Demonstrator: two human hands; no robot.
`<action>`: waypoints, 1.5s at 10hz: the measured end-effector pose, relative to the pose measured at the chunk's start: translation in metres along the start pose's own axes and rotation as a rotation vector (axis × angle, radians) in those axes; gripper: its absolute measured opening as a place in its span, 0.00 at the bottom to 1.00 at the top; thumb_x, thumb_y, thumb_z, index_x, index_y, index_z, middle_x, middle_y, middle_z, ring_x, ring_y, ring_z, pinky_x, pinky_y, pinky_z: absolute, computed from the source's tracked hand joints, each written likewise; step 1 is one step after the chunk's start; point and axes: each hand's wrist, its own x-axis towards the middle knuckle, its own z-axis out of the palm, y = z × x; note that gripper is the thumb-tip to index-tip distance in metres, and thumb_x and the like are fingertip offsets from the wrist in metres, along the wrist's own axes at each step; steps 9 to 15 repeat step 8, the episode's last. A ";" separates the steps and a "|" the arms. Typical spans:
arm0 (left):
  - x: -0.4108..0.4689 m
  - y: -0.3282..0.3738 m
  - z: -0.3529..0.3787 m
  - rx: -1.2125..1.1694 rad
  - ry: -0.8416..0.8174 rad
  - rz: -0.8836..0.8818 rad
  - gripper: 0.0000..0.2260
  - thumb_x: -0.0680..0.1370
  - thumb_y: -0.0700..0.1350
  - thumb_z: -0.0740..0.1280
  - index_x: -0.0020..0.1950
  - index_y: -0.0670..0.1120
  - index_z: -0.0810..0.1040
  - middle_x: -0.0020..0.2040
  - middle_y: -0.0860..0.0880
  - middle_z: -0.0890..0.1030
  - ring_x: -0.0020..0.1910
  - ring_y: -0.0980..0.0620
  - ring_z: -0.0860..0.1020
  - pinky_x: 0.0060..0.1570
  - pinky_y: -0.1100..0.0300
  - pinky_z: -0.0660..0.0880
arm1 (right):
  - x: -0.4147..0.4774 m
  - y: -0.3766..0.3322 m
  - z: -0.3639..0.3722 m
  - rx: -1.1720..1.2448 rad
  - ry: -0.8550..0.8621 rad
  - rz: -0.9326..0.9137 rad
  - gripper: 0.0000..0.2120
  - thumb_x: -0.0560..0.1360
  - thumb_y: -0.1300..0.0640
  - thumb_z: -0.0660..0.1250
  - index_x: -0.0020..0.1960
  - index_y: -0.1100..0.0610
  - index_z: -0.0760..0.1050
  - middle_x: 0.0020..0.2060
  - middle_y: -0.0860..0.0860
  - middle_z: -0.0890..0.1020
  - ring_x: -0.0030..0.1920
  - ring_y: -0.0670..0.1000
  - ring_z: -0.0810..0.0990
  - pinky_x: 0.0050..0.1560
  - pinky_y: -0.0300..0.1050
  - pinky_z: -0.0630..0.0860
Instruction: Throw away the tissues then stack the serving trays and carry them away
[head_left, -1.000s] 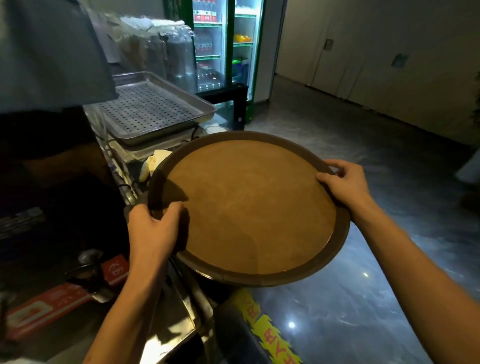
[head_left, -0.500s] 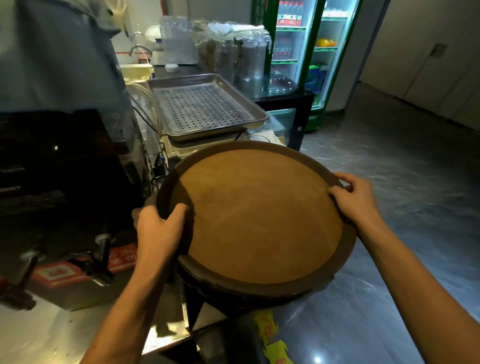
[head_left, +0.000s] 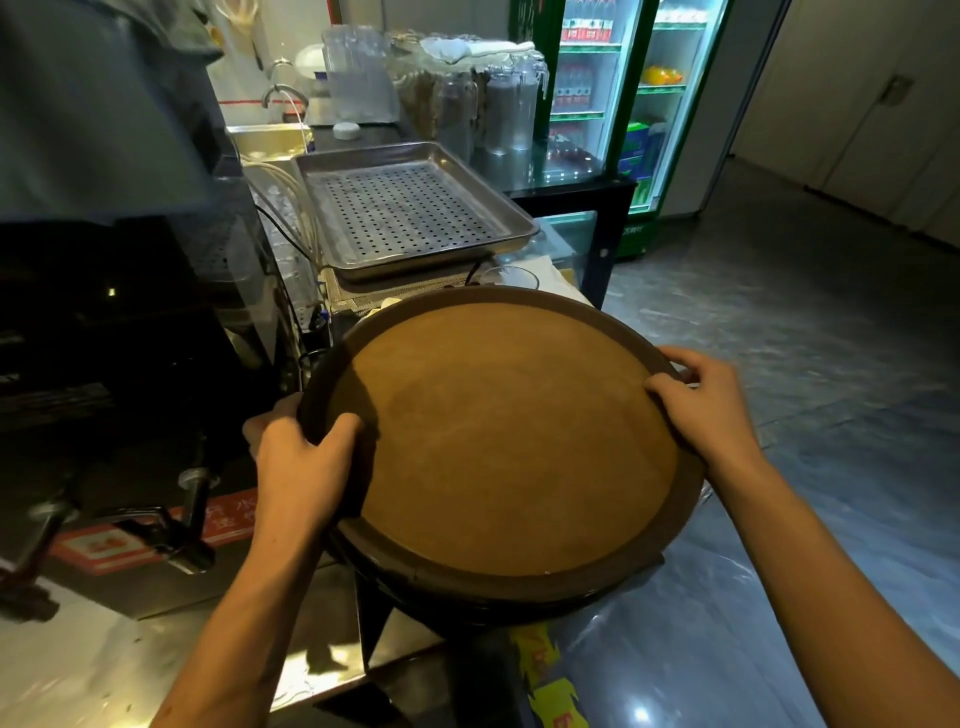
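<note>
Stack of round brown serving trays (head_left: 509, 441) held level over the steel counter (head_left: 93, 670) edge. Left hand (head_left: 298, 462) grips the left rim, thumb on top. Right hand (head_left: 701, 402) clamps the right rim. Perforated metal tray (head_left: 410, 208) sits behind, apart.

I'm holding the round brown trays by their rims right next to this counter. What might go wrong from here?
1. The stack of round brown trays is held only at the rim by the left hand and right hand; a lower tray could slip out.
2. The stack's far edge sits close to a glass below the perforated metal tray; pushing forward may knock it.
3. The glossy floor looks slick for carrying.
</note>
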 end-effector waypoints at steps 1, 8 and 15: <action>0.001 -0.003 -0.001 0.016 -0.017 0.000 0.09 0.75 0.42 0.67 0.35 0.51 0.74 0.40 0.34 0.82 0.40 0.34 0.82 0.38 0.36 0.79 | -0.002 -0.001 0.000 -0.019 0.008 -0.015 0.19 0.75 0.60 0.66 0.65 0.52 0.76 0.48 0.49 0.79 0.49 0.53 0.79 0.51 0.51 0.78; -0.017 -0.020 -0.046 0.276 -0.349 0.462 0.27 0.75 0.52 0.69 0.73 0.51 0.66 0.67 0.44 0.63 0.66 0.42 0.61 0.58 0.52 0.65 | -0.147 -0.009 0.003 0.022 0.312 0.066 0.19 0.81 0.55 0.61 0.71 0.58 0.70 0.55 0.49 0.75 0.54 0.48 0.75 0.58 0.47 0.75; -0.017 -0.020 -0.046 0.276 -0.349 0.462 0.27 0.75 0.52 0.69 0.73 0.51 0.66 0.67 0.44 0.63 0.66 0.42 0.61 0.58 0.52 0.65 | -0.147 -0.009 0.003 0.022 0.312 0.066 0.19 0.81 0.55 0.61 0.71 0.58 0.70 0.55 0.49 0.75 0.54 0.48 0.75 0.58 0.47 0.75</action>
